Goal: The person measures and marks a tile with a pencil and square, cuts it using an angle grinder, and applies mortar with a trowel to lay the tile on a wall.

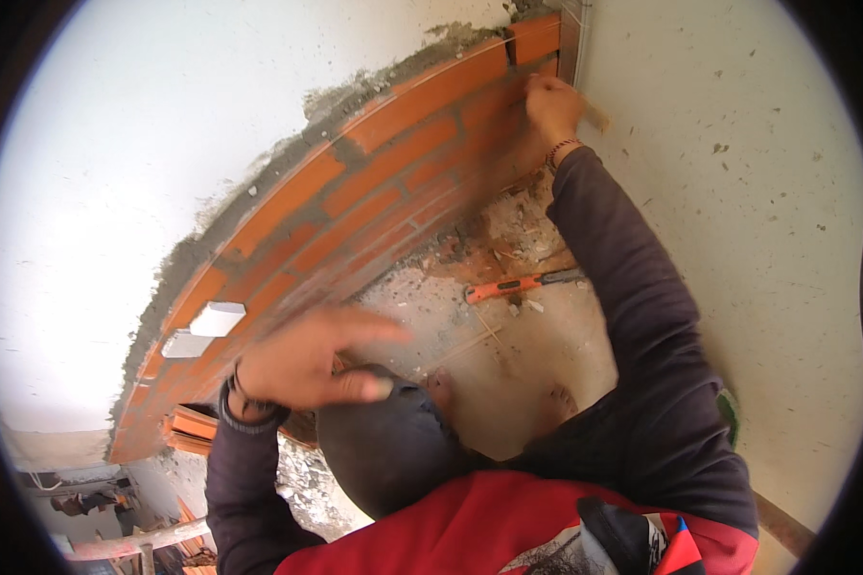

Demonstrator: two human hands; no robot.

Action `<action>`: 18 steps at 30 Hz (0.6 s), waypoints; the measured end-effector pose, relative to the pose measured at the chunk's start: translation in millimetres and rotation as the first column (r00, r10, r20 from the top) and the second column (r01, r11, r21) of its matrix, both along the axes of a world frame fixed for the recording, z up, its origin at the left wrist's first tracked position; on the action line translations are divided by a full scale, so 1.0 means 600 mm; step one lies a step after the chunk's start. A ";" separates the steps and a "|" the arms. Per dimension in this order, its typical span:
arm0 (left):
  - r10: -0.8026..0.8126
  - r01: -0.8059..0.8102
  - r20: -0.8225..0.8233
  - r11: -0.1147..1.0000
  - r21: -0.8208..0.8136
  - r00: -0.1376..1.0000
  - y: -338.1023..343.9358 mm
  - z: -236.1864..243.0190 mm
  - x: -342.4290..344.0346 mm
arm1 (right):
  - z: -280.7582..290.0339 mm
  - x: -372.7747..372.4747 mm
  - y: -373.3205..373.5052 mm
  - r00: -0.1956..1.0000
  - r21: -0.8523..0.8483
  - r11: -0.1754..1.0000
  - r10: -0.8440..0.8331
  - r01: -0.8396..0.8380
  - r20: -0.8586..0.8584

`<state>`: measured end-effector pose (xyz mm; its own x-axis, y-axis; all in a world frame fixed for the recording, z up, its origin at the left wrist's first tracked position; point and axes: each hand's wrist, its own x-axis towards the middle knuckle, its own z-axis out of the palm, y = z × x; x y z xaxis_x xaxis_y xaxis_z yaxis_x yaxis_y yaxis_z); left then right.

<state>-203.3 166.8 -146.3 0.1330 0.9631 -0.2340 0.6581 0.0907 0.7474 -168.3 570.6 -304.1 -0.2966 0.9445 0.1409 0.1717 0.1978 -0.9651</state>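
My right hand (554,107) reaches to the far end of a low orange brick wall (384,182), by the corner. Its fingers are closed against the brick face, and what they hold, if anything, is hidden. A tan, wood-like strip (596,115) sticks out beside that hand; I cannot tell whether it is gripped. My left hand (302,359) is blurred, held above my knee with thumb and fingers apart and nothing in it. Two white flat pieces (203,328) lie against the bricks close to it. Grey mortar (331,105) runs along the wall's top.
On the debris-strewn floor lies a tool with an orange and black handle (508,287). A white wall (729,240) stands close on my right. Loose bricks (190,428) are stacked at lower left, near a wooden pole (134,544). A thin string (384,107) follows the top course.
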 end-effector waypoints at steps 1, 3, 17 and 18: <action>0.038 -0.026 0.105 0.993 -0.113 0.994 -0.041 -0.020 0.014 | -0.021 0.006 0.006 0.976 0.214 0.964 0.117 -0.156 0.184; 0.319 -0.335 0.289 0.942 0.009 0.903 -0.099 -0.073 0.059 | -0.071 0.040 0.007 0.769 0.309 0.776 0.327 -0.550 0.549; 0.491 -0.339 -0.182 0.782 0.522 0.852 -0.014 -0.050 0.044 | -0.343 0.349 -0.106 0.169 0.070 0.430 0.196 -0.900 0.966; 0.526 -0.321 -0.215 0.743 0.587 0.823 0.017 -0.049 0.030 | -0.356 0.343 -0.104 0.165 0.072 0.409 0.195 -0.910 0.967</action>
